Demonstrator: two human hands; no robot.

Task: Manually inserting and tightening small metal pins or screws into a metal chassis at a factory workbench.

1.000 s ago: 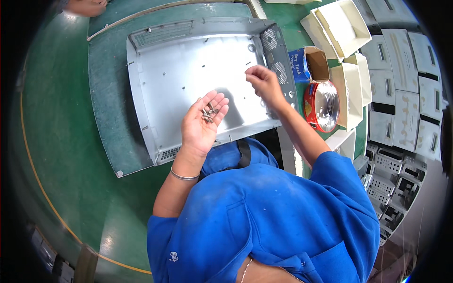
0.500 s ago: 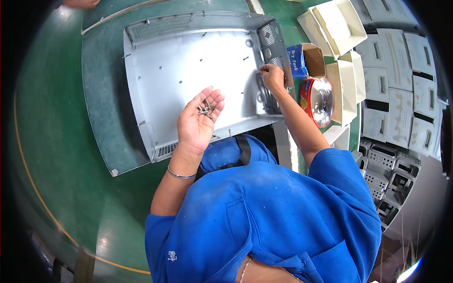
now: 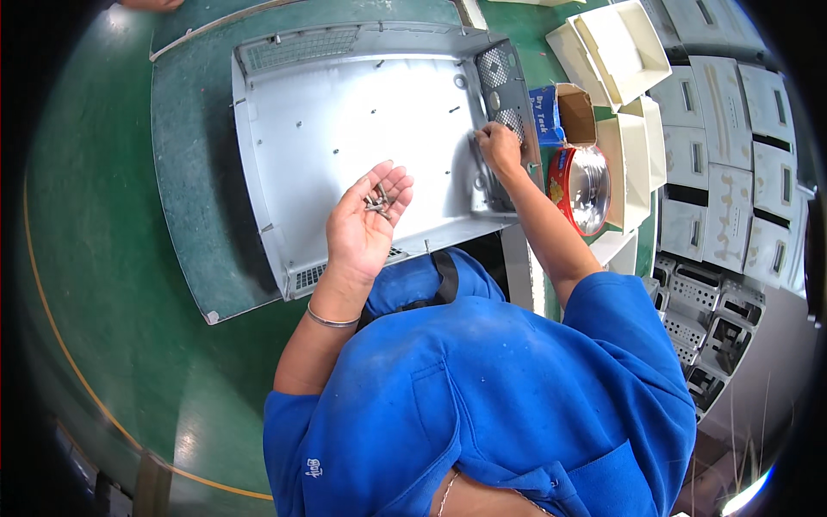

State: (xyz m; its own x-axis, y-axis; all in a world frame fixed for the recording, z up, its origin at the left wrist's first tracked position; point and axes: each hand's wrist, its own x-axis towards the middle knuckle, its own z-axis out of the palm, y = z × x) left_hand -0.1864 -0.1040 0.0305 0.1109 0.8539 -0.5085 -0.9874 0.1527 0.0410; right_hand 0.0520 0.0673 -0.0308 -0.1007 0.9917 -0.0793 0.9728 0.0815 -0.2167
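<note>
A large silver sheet-metal case (image 3: 297,194) lies open side up in front of me, with small studs standing up from its floor. Over its near part my left hand (image 3: 357,233) is palm up, cupping several small metal screws (image 3: 377,202) with the fingers partly spread. At the case's right end my right hand (image 3: 500,153) has its fingers pinched together against the inner side of the dark grey perforated end wall (image 3: 515,82). Whatever is between those fingertips is hidden.
The case rests on a green-topped table (image 3: 194,189). Right of it stand an open blue cardboard box (image 3: 544,116), a round red tin (image 3: 560,185) and cream plastic bins (image 3: 636,159). White stacked boxes (image 3: 730,194) and perforated metal parts (image 3: 689,332) lie farther right.
The case appears slightly farther right and lower in view. My left hand shifts a little right with the screws; my right hand stays at the end wall, fingers still pinched.
</note>
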